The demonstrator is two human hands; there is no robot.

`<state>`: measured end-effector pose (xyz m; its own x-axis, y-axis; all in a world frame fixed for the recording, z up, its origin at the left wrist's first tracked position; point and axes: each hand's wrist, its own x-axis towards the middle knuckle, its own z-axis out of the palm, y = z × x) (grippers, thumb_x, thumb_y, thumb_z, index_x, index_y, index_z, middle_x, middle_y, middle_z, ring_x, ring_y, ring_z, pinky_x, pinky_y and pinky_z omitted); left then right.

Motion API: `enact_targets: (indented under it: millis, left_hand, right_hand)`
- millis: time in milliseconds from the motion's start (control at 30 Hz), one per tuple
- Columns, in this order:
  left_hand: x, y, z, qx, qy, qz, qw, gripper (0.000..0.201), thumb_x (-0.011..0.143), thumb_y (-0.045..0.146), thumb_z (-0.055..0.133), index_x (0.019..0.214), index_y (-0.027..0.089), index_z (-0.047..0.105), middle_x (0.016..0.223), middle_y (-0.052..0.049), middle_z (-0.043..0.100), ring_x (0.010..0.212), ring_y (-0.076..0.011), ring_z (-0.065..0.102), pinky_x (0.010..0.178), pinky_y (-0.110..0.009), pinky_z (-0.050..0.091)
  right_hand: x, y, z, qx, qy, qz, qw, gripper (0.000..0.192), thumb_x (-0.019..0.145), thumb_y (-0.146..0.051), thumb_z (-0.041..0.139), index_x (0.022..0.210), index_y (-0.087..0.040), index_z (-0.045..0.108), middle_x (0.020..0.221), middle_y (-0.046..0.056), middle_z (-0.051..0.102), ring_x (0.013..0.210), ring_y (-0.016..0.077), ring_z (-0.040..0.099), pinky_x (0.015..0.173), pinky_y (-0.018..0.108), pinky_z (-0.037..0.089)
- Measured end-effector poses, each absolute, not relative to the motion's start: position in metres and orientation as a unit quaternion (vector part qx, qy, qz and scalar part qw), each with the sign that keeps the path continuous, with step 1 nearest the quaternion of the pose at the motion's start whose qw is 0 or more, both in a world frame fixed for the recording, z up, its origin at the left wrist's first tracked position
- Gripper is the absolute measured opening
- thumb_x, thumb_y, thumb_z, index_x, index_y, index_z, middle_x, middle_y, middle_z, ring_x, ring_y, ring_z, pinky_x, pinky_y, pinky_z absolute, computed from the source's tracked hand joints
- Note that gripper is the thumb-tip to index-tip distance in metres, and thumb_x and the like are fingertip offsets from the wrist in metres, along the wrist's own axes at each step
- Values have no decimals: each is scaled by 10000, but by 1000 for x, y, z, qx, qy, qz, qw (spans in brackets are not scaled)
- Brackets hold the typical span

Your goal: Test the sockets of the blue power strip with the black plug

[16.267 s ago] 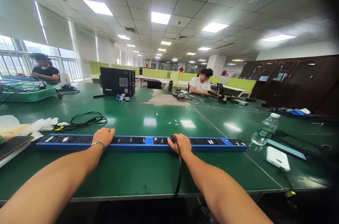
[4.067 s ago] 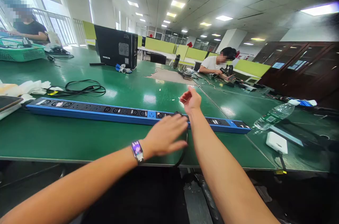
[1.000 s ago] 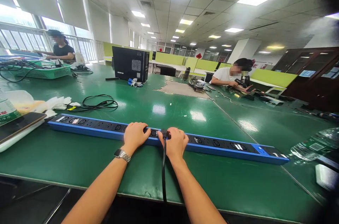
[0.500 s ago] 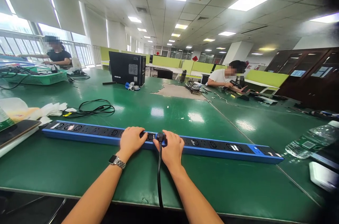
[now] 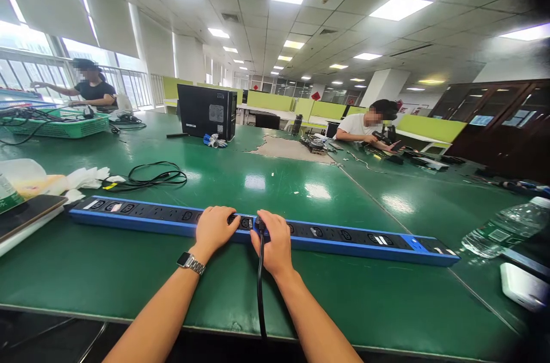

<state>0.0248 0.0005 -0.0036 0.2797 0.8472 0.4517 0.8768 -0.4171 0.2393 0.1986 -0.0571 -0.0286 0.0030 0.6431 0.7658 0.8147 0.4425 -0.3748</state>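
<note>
A long blue power strip point(image 5: 352, 238) with a black socket face lies across the green table point(image 5: 129, 277) in front of me. My left hand point(image 5: 213, 227), with a wristwatch on its wrist, rests on top of the strip near its middle and presses it down. Just to its right, my right hand point(image 5: 272, 240) grips a black plug point(image 5: 259, 224) seated in one of the strip's sockets. The plug's black cable point(image 5: 260, 288) runs toward me and drops over the table's front edge between my forearms.
A coiled black cable point(image 5: 150, 176) lies behind the strip, with white tissues point(image 5: 83, 177) and a phone point(image 5: 26, 214) at the left. A water bottle point(image 5: 502, 228) and white charger point(image 5: 522, 285) sit at the right. A black computer case point(image 5: 206, 112) stands further back. Two people work at the table.
My right hand has shifted slightly left along the strip with the plug, closing toward my left hand. The view has barely moved in the last second.
</note>
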Motion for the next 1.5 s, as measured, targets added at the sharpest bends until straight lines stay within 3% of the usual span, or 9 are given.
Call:
enact_targets:
  millis: [167, 400, 1133, 1333, 1500]
  left_hand:
    - [24, 0, -3, -804, -533, -263, 25, 334, 911, 414, 478, 1022, 216, 723, 1039, -59, 748, 983, -244, 662, 920, -395, 446]
    - [23, 1, -6, -806, -525, -273, 26, 331, 909, 422, 478, 1016, 223, 720, 1043, -61, 747, 989, -246, 661, 924, -402, 444]
    - [27, -2, -7, -818, -518, -239, 74, 341, 947, 370, 413, 1037, 204, 697, 1020, -83, 730, 983, -253, 640, 911, -400, 411]
    - [25, -8, -5, -852, -470, -176, 149, 419, 984, 386, 328, 1149, 165, 644, 990, -136, 687, 947, -285, 608, 866, -426, 392]
    - [16, -5, -7, -888, -412, -135, 153, 538, 974, 500, 351, 1306, 120, 538, 1134, -155, 651, 1022, -299, 581, 896, -420, 384]
  right_hand:
    - [200, -56, -32, -536, -690, -95, 477, 300, 846, -252, 582, 1134, -207, 650, 1173, 77, 682, 1063, 227, 566, 928, 383, 423]
    - [203, -58, -36, -557, -695, -113, 441, 342, 844, -198, 555, 1174, -224, 640, 1215, 57, 674, 1024, 214, 566, 932, 380, 409]
    - [197, -55, -36, -571, -672, -106, 459, 349, 820, -255, 579, 1163, -192, 592, 1131, 76, 672, 1045, 218, 568, 922, 351, 392]
    - [197, -54, -39, -578, -668, -118, 454, 347, 828, -263, 565, 1165, -182, 587, 1127, 84, 668, 1052, 220, 567, 924, 357, 386]
    - [195, -55, -37, -589, -666, -104, 446, 320, 855, -296, 553, 1153, -184, 586, 1137, 87, 668, 1058, 225, 564, 931, 356, 361]
